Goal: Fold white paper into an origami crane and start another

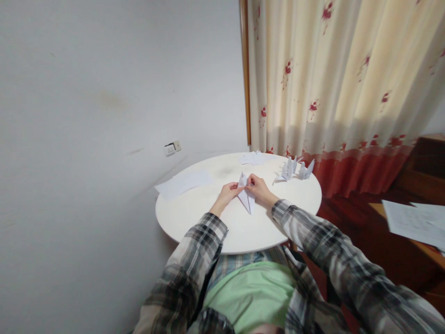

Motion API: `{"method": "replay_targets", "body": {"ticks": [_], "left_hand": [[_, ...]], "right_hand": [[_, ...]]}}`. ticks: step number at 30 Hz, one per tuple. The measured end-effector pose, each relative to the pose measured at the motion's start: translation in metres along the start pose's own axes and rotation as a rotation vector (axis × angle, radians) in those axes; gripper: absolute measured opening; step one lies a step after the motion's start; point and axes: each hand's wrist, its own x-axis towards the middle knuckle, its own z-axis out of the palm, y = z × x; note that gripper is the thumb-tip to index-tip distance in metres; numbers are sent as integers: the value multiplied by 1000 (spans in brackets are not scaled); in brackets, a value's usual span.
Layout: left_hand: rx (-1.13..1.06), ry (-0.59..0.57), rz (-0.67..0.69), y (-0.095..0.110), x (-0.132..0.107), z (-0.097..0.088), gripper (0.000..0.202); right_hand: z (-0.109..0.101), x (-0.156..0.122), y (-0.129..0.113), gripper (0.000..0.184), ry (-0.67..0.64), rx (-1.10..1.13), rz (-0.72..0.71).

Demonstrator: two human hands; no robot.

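A partly folded white paper shape (246,200) lies on the round white table (194,218), its long point aimed toward me. My left hand (229,191) pinches its left side with fingers closed. My right hand (256,186) pinches the upper right part of the same paper, fingers closed too. Both hands meet near the top of the fold. Both sleeves are plaid.
Finished white paper cranes (295,170) stand at the table's far right. A flat white sheet (184,183) lies at the left, more paper (254,158) at the far edge. A curtain (333,93) hangs behind. Papers (413,221) rest on a wooden surface at right.
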Motion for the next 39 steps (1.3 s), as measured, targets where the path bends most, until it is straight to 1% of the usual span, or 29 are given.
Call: {"method": "replay_targets", "body": {"ticks": [4,7,10,12,16,22,24,29,35,39], "left_hand": [[-10,45,-25,-3,2,-2,40],[6,87,-48,-6,4,-3,37],[50,126,-41,-8,4,-4,35],[93,146,-18,-7,3,-4,33],[107,147,30,-4,1,-2,30],[-11,46,37,3,-1,3,34],[-19,58,26,4,-1,4,34],[14,143,18,4,-1,6,34],[46,75,30,6,-2,6,37],[79,130,58,4,0,5,34]], "right_hand": [[1,-1,1,19,-1,-19,18],[2,-2,0,23,-7,13,67],[1,-3,-3,35,-48,64,106],[0,-3,-5,39,-86,49,95],[-3,-3,-9,30,-100,-31,56],[-3,-4,-9,28,-139,-82,27],[-3,-4,-8,28,-139,-95,21],[-2,-3,-6,28,-129,-104,2],[-1,-4,-5,28,-143,-138,-16],[0,-4,-5,23,-162,-152,-33]]}}
